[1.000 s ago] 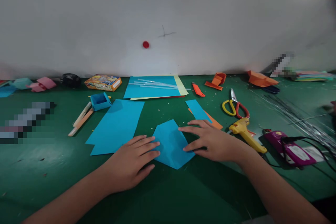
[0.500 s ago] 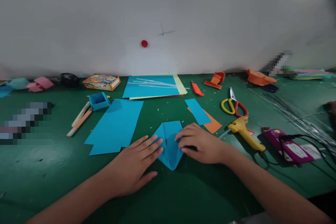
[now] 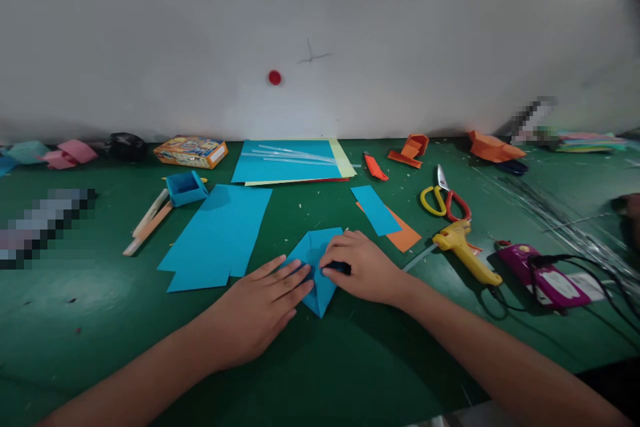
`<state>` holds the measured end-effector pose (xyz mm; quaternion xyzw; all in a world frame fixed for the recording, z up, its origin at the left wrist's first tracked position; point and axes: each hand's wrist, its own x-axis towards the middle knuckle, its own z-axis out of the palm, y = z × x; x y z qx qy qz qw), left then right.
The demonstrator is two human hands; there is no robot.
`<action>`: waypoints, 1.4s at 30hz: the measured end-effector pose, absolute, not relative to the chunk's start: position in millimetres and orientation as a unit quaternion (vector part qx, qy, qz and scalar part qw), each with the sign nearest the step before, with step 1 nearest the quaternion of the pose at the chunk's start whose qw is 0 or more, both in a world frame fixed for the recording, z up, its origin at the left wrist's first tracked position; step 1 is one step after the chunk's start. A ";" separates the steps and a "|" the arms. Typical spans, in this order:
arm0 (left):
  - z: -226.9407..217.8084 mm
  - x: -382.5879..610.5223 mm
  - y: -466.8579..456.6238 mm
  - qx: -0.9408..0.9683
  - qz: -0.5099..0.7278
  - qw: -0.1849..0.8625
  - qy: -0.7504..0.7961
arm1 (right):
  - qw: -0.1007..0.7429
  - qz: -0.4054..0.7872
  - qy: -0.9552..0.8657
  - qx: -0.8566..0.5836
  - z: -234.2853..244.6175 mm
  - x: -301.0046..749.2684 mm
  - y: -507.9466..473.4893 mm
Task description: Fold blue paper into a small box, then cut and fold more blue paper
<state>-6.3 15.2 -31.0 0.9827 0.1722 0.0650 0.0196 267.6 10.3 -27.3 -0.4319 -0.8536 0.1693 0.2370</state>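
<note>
A folded piece of blue paper (image 3: 321, 241) with creases and a pointed near end lies on the green table in front of me. My left hand (image 3: 267, 300) rests flat across its left side, fingers stretched out. Over the paper's right half, my right hand (image 3: 357, 267) has its thumb and fingertips pinched together at the middle fold, gripping the paper there. Part of the fold is hidden under both hands. Left of them is a larger cut blue sheet (image 3: 220, 233).
Right of my hands are a yellow glue gun (image 3: 470, 257), scissors (image 3: 453, 203), a purple device with cables (image 3: 543, 277) and blue (image 3: 376, 210) and orange (image 3: 404, 238) strips. Behind lie stacked sheets (image 3: 290, 170), a cutter (image 3: 375, 167) and a small blue paper box (image 3: 187, 188).
My right hand has moved left from the paper's right edge to its middle fold, and its fingers have closed into a pinch. My left hand stays flat, its thumb drawn in.
</note>
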 end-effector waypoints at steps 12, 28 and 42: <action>-21.3 -5.9 11.1 0.983 0.037 0.045 0.177 | 0.225 0.172 -0.861 -0.422 -30.6 270.0 10.3; -2.5 -5.7 5.6 0.980 0.011 0.123 0.153 | 0.206 0.161 -0.860 -0.439 -29.5 274.8 5.0; -8.7 -7.6 5.0 0.982 0.025 0.114 0.149 | 0.204 0.153 -0.865 -0.431 -31.0 276.1 5.7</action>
